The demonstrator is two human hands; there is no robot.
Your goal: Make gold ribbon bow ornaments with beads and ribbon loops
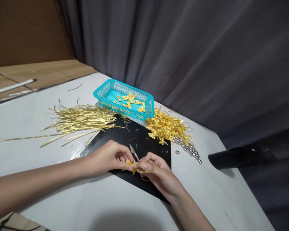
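Note:
My left hand (pixel 118 157) is closed, pinching one side of a small yellow ribbon bow (pixel 134 166) above the black mat. Thumb and fingers of my right hand (pixel 156 168) press together at the bow's other side, on a looped gold cord (pixel 147 172). A pointed blade with a pink part, perhaps small scissors (pixel 133 150), shows just behind the fingertips. Whether it lies on the mat or is held by the right hand, I cannot tell. My fingers partly cover the bow and the cord.
Gold cords (pixel 84 118) lie in a bundle at left. A blue basket (pixel 125 111) holds several yellow bows. More corded bows (pixel 167 125) are heaped at right, beside silver rings (pixel 191 149). The black mat (pixel 144 138) bears cord scraps. A black cylinder (pixel 221 160) juts in.

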